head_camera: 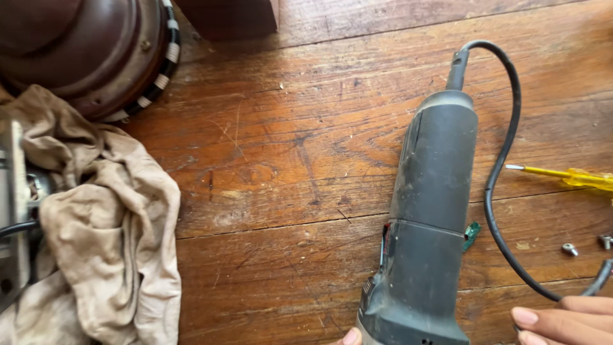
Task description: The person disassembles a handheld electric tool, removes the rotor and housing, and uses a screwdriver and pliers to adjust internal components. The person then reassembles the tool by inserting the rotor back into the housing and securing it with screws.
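Far to the left of the power tool a crumpled beige cloth lies heaped on the brown wooden plank table, with a round dark-brown metal housing above it.

The dusty grey power tool with a long barrel-shaped body lies in the right half of the table, its tail pointing away and a black rubber cord looping off to its right. It looks heavy and rigid, its plastic casing dull with dust, so probably not slick; the thick barrel seems the natural place to grip. The cord is limp and would trail.

At the tool's near end a fingertip of the left hand touches the casing; the rest is out of view, so I cannot tell its grip. Right of the tool, the right hand rests with fingers loosely extended, clamped on nothing visible. Beyond the cord lie a yellow-handled screwdriver and small silver screws.
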A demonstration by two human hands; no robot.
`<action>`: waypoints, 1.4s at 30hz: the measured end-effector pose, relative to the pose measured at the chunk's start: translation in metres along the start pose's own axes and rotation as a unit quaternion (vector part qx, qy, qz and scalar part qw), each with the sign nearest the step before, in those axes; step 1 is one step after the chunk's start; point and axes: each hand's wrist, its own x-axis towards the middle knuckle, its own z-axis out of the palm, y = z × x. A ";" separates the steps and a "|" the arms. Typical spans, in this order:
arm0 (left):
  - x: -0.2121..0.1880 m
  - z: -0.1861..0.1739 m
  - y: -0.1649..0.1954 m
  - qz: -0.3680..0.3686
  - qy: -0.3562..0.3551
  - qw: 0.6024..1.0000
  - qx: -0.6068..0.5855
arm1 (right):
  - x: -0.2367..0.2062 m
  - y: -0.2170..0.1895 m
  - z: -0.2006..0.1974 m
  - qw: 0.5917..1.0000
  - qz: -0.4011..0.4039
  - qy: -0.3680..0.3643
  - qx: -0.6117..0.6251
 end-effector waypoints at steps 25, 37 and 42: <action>-0.028 0.020 0.142 0.412 0.181 0.869 0.205 | 0.109 -0.080 -0.043 0.971 0.015 0.231 -0.065; -0.009 0.032 0.124 0.401 0.179 0.888 0.138 | 0.077 -0.045 -0.010 0.963 0.042 0.241 -0.110; -0.009 0.038 0.101 0.398 0.263 0.850 0.224 | 0.061 -0.025 -0.002 0.973 0.033 0.201 -0.104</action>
